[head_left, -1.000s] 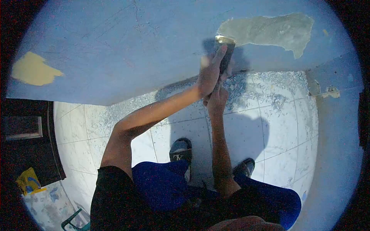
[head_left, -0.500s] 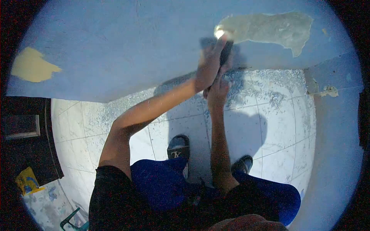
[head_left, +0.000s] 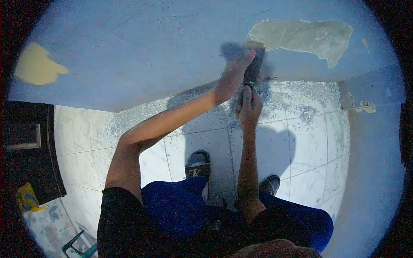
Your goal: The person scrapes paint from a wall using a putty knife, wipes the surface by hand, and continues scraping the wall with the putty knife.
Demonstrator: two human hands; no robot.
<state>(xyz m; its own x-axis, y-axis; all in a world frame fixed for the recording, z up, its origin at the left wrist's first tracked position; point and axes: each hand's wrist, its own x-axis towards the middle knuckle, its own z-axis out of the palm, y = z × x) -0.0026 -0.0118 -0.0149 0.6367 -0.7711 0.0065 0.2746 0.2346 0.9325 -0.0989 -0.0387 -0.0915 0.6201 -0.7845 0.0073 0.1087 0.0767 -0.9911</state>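
Observation:
A dark, broad-bladed scraper point(head_left: 255, 64) points up against the blue wall point(head_left: 129, 56), just below and left of a bare grey patch point(head_left: 301, 38). Its light-edged tip meets the paint. My right hand point(head_left: 249, 106) is closed round the handle at the lower end, thumb on top. Higher up, my left hand point(head_left: 234, 76) grips the scraper's left side, its thumb near the tip; most of its fingers are hidden. Paint flakes point(head_left: 307, 109) litter the floor below, along the foot of the wall.
A yellowish patch point(head_left: 38, 64) marks the wall at left. White floor tiles point(head_left: 309, 146) run beneath my sandalled feet. At lower left are a dark panel point(head_left: 32, 159), a yellow packet point(head_left: 28, 198) and a green frame-like object point(head_left: 79, 245). Another wall point(head_left: 374, 142) stands at right.
The scraper tip has slid a little down and right, and its bright glint is gone. My right hand has shifted slightly right. The view has tilted a little.

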